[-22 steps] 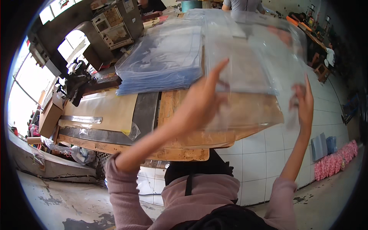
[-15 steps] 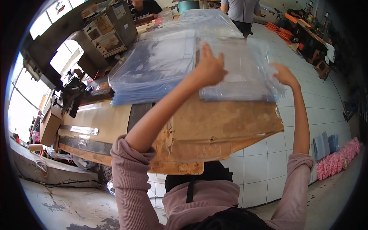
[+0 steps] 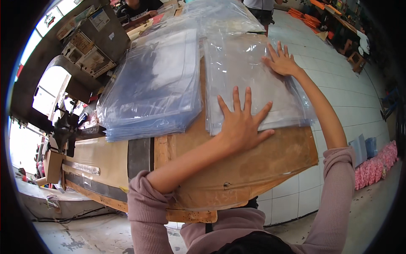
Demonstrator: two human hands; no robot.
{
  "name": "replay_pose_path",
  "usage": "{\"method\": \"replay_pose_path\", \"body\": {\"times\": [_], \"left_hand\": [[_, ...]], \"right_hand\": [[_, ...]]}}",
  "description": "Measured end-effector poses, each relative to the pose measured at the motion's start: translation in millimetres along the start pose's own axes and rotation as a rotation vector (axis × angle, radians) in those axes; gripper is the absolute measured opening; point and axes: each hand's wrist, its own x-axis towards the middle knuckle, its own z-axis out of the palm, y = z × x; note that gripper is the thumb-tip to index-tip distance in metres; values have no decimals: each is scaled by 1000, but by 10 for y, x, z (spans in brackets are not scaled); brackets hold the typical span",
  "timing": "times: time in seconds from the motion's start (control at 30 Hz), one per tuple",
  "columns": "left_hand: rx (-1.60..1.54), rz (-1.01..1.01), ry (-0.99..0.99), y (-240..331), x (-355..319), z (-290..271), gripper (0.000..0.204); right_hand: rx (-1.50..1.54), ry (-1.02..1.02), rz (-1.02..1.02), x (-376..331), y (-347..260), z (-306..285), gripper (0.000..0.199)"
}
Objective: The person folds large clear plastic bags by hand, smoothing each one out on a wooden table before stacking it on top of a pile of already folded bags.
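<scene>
My left hand (image 3: 241, 122) lies flat, fingers spread, across the near edge of a pile of clear plastic sheets (image 3: 237, 59) on the right part of the table. Farther back, my right hand (image 3: 281, 61) presses on the same pile near its right edge, its fingers spread too. Neither hand grips anything. Beside this pile, to the left, is a thicker stack of bluish clear plastic sheets (image 3: 152, 84) with uneven near edges. Both rest on a table covered with brown board (image 3: 262, 148).
A grey machine (image 3: 91, 44) with a black clamp-like part stands at the left. More clear plastic (image 3: 224, 17) covers the far table, where two people are partly visible. Pink bundles (image 3: 376, 165) lie on the tiled floor at right, with a wooden stool (image 3: 356, 61) farther off.
Both hands have come down onto the right pile; my left hand moved nearer and spread its fingers, my right moved left and away. The view has shifted.
</scene>
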Motion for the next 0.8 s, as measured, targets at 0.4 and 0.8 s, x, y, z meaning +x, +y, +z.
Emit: {"method": "replay_pose_path", "body": {"times": [0.4, 0.8], "left_hand": [[-101, -25, 29, -27, -31, 3, 63], [-149, -41, 60, -18, -53, -2, 63]], "right_hand": [[-267, 158, -185, 239, -405, -247, 91], [149, 23, -418, 377, -1365, -72, 65]]}}
